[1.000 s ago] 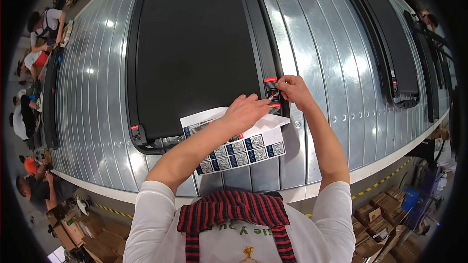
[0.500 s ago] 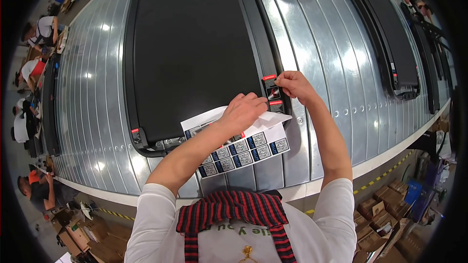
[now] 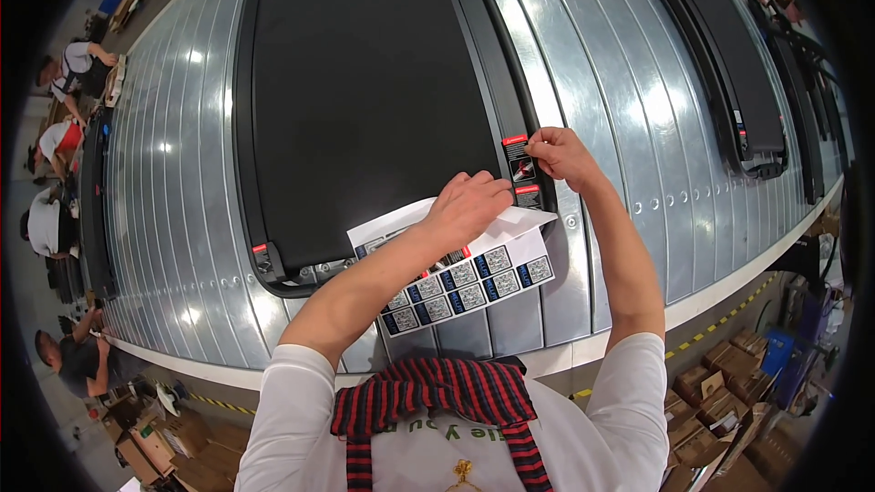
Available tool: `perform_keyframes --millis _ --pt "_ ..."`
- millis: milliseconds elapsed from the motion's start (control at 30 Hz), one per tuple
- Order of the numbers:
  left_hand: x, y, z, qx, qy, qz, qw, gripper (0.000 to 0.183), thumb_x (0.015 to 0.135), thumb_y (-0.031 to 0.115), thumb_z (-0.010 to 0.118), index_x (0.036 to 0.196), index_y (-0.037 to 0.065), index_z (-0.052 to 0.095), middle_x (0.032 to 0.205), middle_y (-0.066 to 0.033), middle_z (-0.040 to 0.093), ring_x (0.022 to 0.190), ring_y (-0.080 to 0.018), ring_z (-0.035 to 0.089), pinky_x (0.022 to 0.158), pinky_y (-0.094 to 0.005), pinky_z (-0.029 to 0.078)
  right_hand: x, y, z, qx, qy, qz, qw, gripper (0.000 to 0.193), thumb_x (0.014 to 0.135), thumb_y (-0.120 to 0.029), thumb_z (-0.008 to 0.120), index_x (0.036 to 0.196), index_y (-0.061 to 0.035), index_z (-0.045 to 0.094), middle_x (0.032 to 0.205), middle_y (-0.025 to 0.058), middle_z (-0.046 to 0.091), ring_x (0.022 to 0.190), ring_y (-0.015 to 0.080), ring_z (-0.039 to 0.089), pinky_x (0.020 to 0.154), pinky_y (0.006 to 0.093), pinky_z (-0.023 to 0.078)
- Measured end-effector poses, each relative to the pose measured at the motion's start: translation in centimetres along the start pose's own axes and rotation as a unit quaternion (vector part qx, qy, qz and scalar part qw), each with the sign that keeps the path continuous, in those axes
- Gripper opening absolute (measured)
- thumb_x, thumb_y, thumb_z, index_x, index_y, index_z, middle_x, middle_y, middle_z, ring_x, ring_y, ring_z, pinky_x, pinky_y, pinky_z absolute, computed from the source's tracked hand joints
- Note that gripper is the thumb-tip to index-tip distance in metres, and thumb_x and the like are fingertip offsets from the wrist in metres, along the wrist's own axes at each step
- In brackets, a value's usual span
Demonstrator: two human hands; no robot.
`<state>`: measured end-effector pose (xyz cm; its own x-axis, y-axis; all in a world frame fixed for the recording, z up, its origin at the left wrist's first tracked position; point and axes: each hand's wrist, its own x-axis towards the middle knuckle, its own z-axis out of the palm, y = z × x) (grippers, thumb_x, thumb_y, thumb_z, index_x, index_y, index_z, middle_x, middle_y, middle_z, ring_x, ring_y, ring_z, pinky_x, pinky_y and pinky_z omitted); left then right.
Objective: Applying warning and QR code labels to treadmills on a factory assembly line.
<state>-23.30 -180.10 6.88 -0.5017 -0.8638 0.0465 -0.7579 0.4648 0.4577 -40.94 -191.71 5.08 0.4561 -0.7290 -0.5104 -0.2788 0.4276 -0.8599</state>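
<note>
A treadmill deck (image 3: 365,82) with a black belt lies lengthwise before me. On its right side rail, near the front end, sit a red-topped black warning label (image 3: 519,169) and a second red-topped label (image 3: 528,197) just below it. My right hand (image 3: 563,160) pinches the upper label's right edge between thumb and fingertips. Curled over a white sheet of stickers (image 3: 478,284), my left hand (image 3: 467,208) grips it, fingertips close to the labels' left edge. Several blue-and-white printed squares show on the sheet; my left forearm hides part of it.
Slatted metal conveyor (image 3: 592,146) runs under the deck. Another label (image 3: 262,260) is on the deck's left corner. A second treadmill deck (image 3: 729,55) lies at the right. Cardboard boxes (image 3: 720,374) stand below the front edge. Several co-workers work along the left.
The whole view has shifted slightly, so the deck's front end appears a little further right. Both hands keep nearly the same place by the labels.
</note>
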Motion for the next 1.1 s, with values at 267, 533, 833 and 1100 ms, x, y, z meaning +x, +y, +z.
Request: perform_keyframes --millis 267,533,833,1100 --pt "0.2 0.2 -0.2 0.017 -0.04 -0.014 0.999 0.014 0.07 0.008 0.051 0.084 0.008 0.052 0.113 -0.0027 0.053 0.098 -0.0179 0.047 0.077 -0.034 0.039 -0.1 0.2 0.1 -0.007 0.015 -0.003 1.0 0.01 0.076 -0.01 0.057 0.07 -0.003 0.053 0.054 -0.0011 0.046 0.043 0.0048 0.039 0.037 0.02 0.025" --pt "0.7 0.1 0.0 0.032 -0.025 0.017 0.999 0.011 0.072 0.008 0.049 0.082 0.008 0.054 0.115 -0.0028 0.051 0.091 -0.0174 0.048 0.072 -0.0333 0.039 -0.5 -0.1 0.5 -0.03 0.04 -0.009 0.999 0.011 0.076 -0.009 0.056 0.068 -0.0025 0.053 0.054 -0.0005 0.046 0.043 0.0055 0.039 0.038 0.0206 0.028" --pt "1.1 0.2 -0.3 0.047 -0.09 0.0 0.995 0.016 0.074 0.01 0.047 0.088 0.007 0.054 0.123 -0.0027 0.046 0.092 -0.019 0.046 0.074 -0.0345 0.039 -1.0 0.2 2.0 -0.246 0.14 -0.141 0.949 0.017 0.075 -0.016 0.06 0.068 -0.002 0.055 0.05 0.0056 0.05 0.045 0.0148 0.049 0.046 0.0283 0.04" --pt "1.0 0.4 -0.4 0.027 -0.067 0.002 0.997 0.014 0.074 0.01 0.048 0.086 0.007 0.054 0.122 -0.0028 0.048 0.094 -0.0195 0.046 0.075 -0.0342 0.039 -0.7 1.5 1.5 -0.47 0.267 -0.241 0.806 0.087 0.058 -0.04 0.075 0.125 -0.0024 0.033 0.124 0.0177 0.04 0.11 0.0344 0.042 0.088 0.0402 0.038"
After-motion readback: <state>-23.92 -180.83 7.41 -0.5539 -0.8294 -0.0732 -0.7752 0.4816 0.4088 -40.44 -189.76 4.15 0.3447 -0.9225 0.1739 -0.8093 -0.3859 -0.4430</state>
